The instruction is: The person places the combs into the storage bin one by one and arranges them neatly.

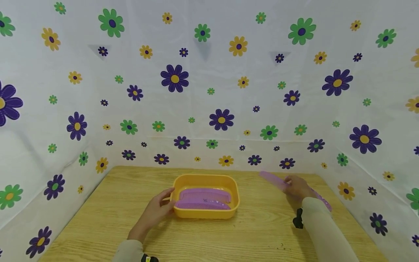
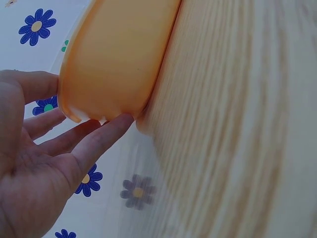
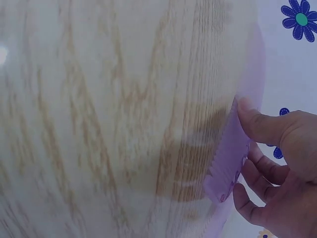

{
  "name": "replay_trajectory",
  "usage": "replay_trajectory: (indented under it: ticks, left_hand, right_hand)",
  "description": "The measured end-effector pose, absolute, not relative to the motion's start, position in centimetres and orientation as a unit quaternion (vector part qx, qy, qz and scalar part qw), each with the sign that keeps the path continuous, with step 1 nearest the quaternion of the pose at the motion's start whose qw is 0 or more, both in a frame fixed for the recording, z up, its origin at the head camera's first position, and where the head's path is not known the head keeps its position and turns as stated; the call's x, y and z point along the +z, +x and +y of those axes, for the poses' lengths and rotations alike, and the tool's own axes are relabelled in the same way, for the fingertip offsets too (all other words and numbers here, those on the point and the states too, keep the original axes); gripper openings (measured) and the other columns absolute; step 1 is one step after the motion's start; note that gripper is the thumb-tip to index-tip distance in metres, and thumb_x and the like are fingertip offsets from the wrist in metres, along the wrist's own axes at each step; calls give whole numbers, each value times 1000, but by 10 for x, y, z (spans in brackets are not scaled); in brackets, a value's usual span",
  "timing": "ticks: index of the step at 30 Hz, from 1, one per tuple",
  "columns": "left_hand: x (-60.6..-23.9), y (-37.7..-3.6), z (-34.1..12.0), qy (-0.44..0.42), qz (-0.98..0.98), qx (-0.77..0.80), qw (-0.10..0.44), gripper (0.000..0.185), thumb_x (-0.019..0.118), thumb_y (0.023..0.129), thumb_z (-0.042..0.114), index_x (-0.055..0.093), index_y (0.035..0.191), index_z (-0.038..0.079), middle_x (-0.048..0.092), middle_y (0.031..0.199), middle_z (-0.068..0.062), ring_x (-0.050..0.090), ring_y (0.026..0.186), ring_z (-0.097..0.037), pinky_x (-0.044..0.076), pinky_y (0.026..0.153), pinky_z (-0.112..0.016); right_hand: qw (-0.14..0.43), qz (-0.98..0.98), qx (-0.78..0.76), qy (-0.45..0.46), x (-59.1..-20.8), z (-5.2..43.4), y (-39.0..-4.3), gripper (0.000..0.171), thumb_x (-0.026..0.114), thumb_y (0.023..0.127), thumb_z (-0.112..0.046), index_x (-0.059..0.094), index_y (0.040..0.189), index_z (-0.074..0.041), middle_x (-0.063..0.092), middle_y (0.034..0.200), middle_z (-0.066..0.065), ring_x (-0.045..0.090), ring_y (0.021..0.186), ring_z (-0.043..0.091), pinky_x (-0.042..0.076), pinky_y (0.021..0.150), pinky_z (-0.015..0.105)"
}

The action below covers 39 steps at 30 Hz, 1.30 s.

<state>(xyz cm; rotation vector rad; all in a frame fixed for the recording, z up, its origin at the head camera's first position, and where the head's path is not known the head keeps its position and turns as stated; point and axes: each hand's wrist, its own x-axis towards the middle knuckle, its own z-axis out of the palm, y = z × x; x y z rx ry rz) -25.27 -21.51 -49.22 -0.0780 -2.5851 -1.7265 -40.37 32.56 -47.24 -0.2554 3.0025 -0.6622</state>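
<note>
Fingers (image 3: 257,124) of the right hand (image 1: 296,187) curl around a purple comb (image 1: 278,182), with the thumb pressing on its flat side. The comb looks blurry and sits just above the wooden table (image 1: 98,218), near the right back corner. Fingers (image 2: 84,144) of the left hand (image 1: 157,209) are nearly straight and touch the left side of the orange tub (image 1: 204,178); they are not wrapped around it. The tub sits in the middle of the table. Two more purple combs (image 1: 203,200) lie inside it, side by side. White cloth with flowers (image 1: 175,78) hangs all around the table.
</note>
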Motion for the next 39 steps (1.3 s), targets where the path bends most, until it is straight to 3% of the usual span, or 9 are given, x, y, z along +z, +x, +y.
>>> replay_trajectory:
  ticks: [11, 17, 21, 33, 39]
  left_hand:
    - [-494, -248, -217, -22, -828, -560, 11, 53, 60, 104, 11, 46, 155, 9, 49, 155, -22, 59, 132, -40, 63, 93, -33]
    - [-496, -247, -216, -20, -828, -560, 5, 53, 60, 104, 12, 45, 155, 9, 48, 156, -22, 59, 133, -40, 63, 95, -34]
    - [-495, -246, -217, -19, -826, -563, 3, 54, 60, 104, 13, 45, 156, 10, 47, 157, -22, 57, 134, -40, 62, 96, -36]
    - [-492, -255, -217, -23, -832, -554, 3, 54, 60, 105, 13, 43, 157, 11, 45, 159, -21, 56, 135, -41, 61, 98, -37]
    - [-492, -256, -218, -30, -830, -557, 3, 54, 59, 105, 13, 43, 157, 10, 46, 157, -21, 58, 133, -40, 62, 96, -35]
  right_hand:
    - [1, 968, -237, -83, -474, 319, -395, 47, 76, 86, -10, 61, 125, 10, 61, 129, 38, 59, 117, 56, 50, 102, 68]
    - [-1, 958, -280, -62, -483, 321, -393, 40, 60, 91, 0, 60, 130, 8, 57, 135, 39, 56, 118, 56, 51, 100, 67]
    - [-13, 954, -294, -51, -485, 321, -391, 37, 51, 98, -2, 59, 133, 7, 55, 137, 40, 55, 120, 57, 53, 97, 66]
    - [42, 926, -375, -21, -468, 314, -384, 41, 41, 109, -13, 51, 148, -4, 42, 154, 35, 42, 138, 56, 37, 114, 73]
    - [28, 932, -358, -41, -461, 306, -387, 38, 47, 107, -8, 55, 144, -1, 48, 148, 36, 50, 131, 54, 46, 109, 67]
